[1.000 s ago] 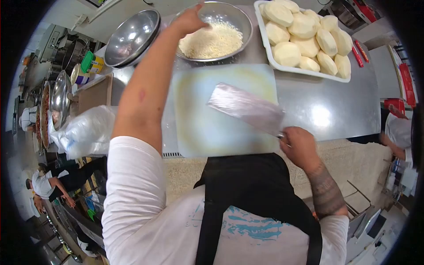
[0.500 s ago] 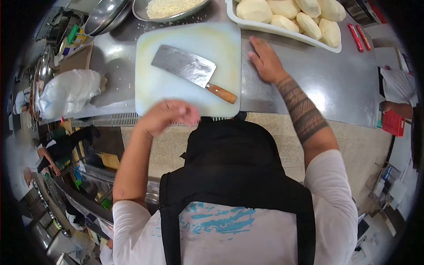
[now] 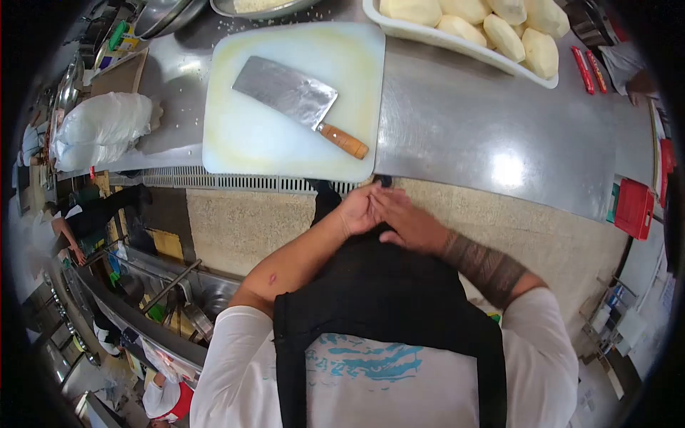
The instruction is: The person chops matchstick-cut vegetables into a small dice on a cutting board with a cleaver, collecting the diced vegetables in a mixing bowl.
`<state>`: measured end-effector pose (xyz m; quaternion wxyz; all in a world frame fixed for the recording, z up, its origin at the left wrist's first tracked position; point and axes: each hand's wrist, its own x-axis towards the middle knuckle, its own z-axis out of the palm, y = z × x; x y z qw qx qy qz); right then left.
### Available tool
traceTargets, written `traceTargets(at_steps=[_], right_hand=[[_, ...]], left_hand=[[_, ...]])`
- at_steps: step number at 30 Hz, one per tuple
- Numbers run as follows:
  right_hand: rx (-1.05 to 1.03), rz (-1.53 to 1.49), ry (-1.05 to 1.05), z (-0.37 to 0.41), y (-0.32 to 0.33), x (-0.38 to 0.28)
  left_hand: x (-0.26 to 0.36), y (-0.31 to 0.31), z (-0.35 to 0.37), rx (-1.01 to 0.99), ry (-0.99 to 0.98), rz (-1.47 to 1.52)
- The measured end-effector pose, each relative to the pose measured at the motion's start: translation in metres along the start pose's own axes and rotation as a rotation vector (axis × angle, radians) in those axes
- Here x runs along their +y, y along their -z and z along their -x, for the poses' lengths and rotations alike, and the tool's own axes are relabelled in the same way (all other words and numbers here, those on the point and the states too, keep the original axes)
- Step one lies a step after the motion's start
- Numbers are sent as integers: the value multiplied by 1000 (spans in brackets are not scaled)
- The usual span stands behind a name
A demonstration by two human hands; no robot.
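Both hands are meeting at my waist, below the counter (image 3: 485, 135) edge and against the apron (image 3: 385, 285). The left hand (image 3: 357, 210) is lying over the fingers of the right hand (image 3: 403, 221). They are pressed together, fingers loose, and I am seeing nothing clamped in either one.

The cleaver (image 3: 289, 93) is lying flat on the board (image 3: 242, 150), touched by neither hand. It is sitting ahead of the hands and a little to my left, across the counter lip. Its long axis is running on a diagonal, with the blade pointing away and to the left and the wooden handle (image 3: 344, 140) pointing back toward me and to the right. The handle's butt is resting near the board's near right corner. That is putting it almost straight ahead of the left hand, which is the nearer of the two. The right hand is sitting just beside the left, slightly farther off.

Other things noted:
- A tray (image 3: 457, 44) of peeled potatoes (image 3: 503, 36) is standing at the far right of the board, well apart from the hands.
- A bowl (image 3: 257, 7) is showing only its rim at the top edge.
- A plastic bag (image 3: 100, 128) is slumping at the counter's left end.
- Two red tools (image 3: 589, 68) are lying beyond the tray; I cannot tell what they are.
- Other people are working at the far left, clear of this counter.
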<state>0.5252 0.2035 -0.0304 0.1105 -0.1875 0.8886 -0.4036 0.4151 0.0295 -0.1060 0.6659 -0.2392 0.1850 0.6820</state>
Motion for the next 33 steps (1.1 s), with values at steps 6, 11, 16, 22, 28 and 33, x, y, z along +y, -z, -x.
traceTargets(at_steps=[6, 11, 16, 22, 28, 33], right_hand=[[675, -43, -230, 49, 88, -6], [1032, -159, -414, 93, 115, 9], [1015, -205, -603, 102, 86, 1], [989, -130, -634, 59, 60, -3], [1156, 49, -699, 25, 52, 37], [992, 184, -962, -1, 64, 61]], left_hand=[[16, -78, 35, 302, 96, -236], [122, -225, 122, 102, -752, -709], [313, -352, 207, 197, -2268, -1243], [379, -303, 103, 1021, -1253, -2901], [377, -332, 4, 564, -1219, -2711], [343, -391, -45, 195, -1102, -2677]])
